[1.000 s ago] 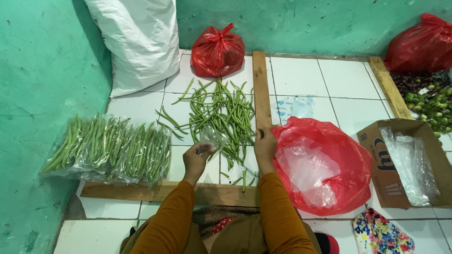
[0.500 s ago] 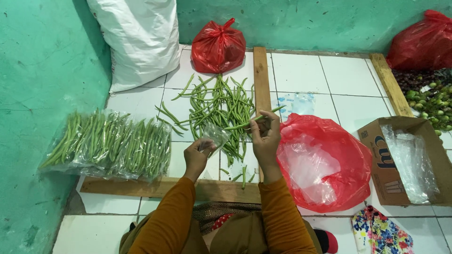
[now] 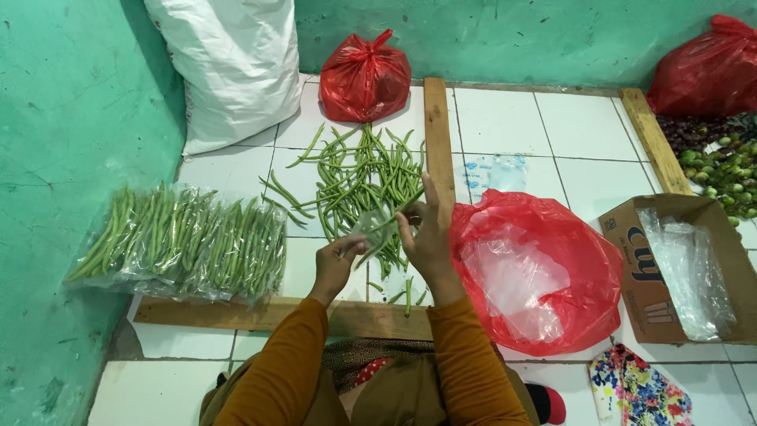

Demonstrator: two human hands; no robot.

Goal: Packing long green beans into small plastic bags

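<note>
My left hand (image 3: 337,268) grips a small clear plastic bag (image 3: 371,227) by its edge, above the white tiled floor. My right hand (image 3: 426,237) holds a few green beans (image 3: 388,234) and has their tips at the bag's mouth. Behind both hands lies a loose pile of green beans (image 3: 364,177) on the tiles. To the left, several clear bags filled with beans (image 3: 185,244) lie side by side.
A wooden plank (image 3: 268,317) runs in front of me and another wooden plank (image 3: 438,142) stands beside the pile. An open red bag (image 3: 544,272), a cardboard box of clear bags (image 3: 684,272), a tied red bag (image 3: 364,79), a white sack (image 3: 233,67) and small green and dark fruit (image 3: 721,162) surround me.
My right hand picked beans off the pile, lifted them, then swung left and brought them to the mouth of the clear bag held by my left hand.
</note>
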